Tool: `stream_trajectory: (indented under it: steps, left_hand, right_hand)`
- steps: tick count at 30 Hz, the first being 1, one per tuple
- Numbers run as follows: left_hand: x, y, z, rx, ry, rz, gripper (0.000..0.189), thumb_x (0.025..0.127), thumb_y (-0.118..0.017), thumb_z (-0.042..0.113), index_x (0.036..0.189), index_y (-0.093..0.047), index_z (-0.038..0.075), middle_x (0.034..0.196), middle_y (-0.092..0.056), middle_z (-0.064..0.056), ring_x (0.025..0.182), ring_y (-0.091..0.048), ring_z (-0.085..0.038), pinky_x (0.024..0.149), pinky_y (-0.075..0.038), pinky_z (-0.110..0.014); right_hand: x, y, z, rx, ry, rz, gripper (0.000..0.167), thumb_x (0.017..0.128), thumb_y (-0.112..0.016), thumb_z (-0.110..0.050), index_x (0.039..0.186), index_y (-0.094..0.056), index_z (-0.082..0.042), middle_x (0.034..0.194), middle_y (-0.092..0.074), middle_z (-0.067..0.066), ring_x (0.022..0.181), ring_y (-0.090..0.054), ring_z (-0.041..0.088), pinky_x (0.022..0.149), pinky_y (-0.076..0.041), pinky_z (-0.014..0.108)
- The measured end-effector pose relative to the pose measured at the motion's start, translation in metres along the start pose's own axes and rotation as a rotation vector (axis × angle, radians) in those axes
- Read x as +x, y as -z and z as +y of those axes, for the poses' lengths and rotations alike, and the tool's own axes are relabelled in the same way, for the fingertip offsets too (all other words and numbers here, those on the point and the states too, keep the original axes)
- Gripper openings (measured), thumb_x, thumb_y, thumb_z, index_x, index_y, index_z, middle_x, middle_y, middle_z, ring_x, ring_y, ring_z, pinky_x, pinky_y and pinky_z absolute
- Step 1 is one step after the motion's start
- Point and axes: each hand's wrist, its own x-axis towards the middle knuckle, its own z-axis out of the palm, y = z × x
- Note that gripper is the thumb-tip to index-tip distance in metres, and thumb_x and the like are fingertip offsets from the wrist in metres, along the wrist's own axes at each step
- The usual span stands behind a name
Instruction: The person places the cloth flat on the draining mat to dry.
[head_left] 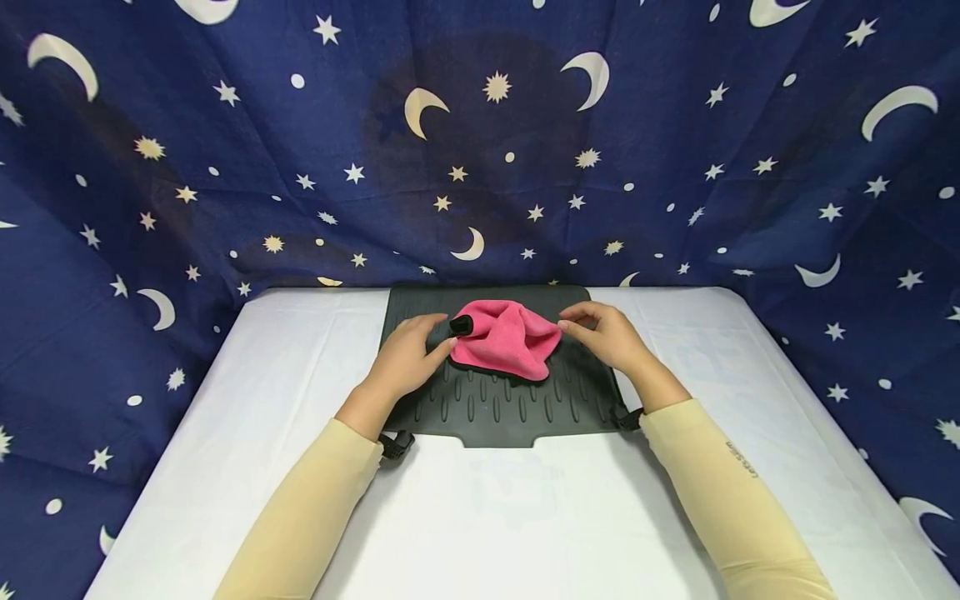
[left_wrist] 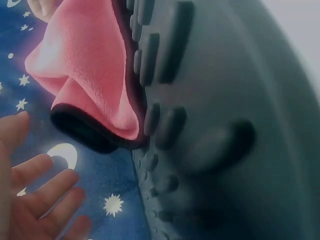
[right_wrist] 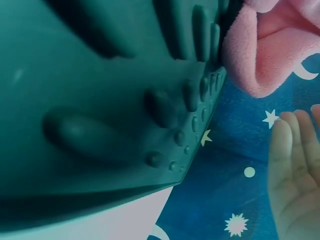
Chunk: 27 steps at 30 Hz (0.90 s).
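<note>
A crumpled pink cloth [head_left: 504, 337] with black edging lies on a dark ridged rubber mat [head_left: 498, 425]. One of its edges is folded over at the left, showing the black side. My left hand [head_left: 408, 354] is at the cloth's left side, its thumb tip close to the border; in the left wrist view the fingers [left_wrist: 52, 192] are spread and apart from the cloth. To the right, my right hand [head_left: 606, 333] has thumb and forefinger by the cloth's right corner. The right wrist view shows its fingers [right_wrist: 292, 145] extended, with a gap to the pink fabric [right_wrist: 257, 65].
The mat lies on a table with a white cover [head_left: 315, 333], reaching toward its far edge. A dark blue curtain [head_left: 480, 167] with moons and stars hangs behind and along both sides. Black straps [head_left: 396, 446] are on both wrists, below the cream sleeves [head_left: 315, 508].
</note>
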Motion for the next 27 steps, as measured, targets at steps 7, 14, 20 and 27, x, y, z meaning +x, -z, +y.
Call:
stream_trajectory:
  steps: [7,14,20,27]
  left_hand:
    - [0.012,-0.008,0.006,-0.008,0.009,0.020,0.057,0.101,-0.056,0.046,0.146,-0.052,0.012,0.146,-0.053,-0.009,0.137,-0.045,-0.028,0.114,-0.035,-0.045]
    - [0.023,-0.018,0.013,-0.045,0.023,0.015,0.057,0.101,-0.056,0.045,0.147,-0.051,0.011,0.146,-0.053,-0.009,0.138,-0.043,-0.028,0.115,-0.034,-0.045]
    - [0.029,-0.024,0.015,-0.052,0.029,0.018,0.055,0.101,-0.056,0.045,0.143,-0.055,0.010,0.143,-0.056,-0.010,0.136,-0.045,-0.029,0.114,-0.034,-0.043]
    - [0.031,-0.027,0.015,-0.046,0.038,0.049,0.046,0.099,-0.060,0.044,0.130,-0.065,0.010,0.129,-0.065,-0.009,0.125,-0.054,-0.030,0.108,-0.041,-0.042]
  right_hand:
    - [0.006,-0.003,0.012,0.035,-0.032,-0.039,0.037,0.098,-0.067,-0.028,0.122,-0.068,0.000,0.113,-0.070,0.015,0.095,-0.068,0.030,0.079,-0.055,0.039]
    - [0.012,-0.003,0.018,0.158,-0.094,-0.126,0.041,0.099,-0.066,-0.024,0.126,-0.062,0.007,0.118,-0.067,0.022,0.103,-0.067,0.039,0.084,-0.058,0.041]
    - [0.016,-0.007,0.020,0.269,-0.170,-0.197,0.043,0.100,-0.064,-0.019,0.129,-0.057,0.013,0.119,-0.065,0.029,0.107,-0.065,0.041,0.090,-0.056,0.046]
    - [0.020,-0.010,0.022,0.371,-0.254,-0.238,0.041,0.100,-0.063,-0.014,0.126,-0.056,0.016,0.116,-0.067,0.028,0.098,-0.070,0.034,0.085,-0.058,0.039]
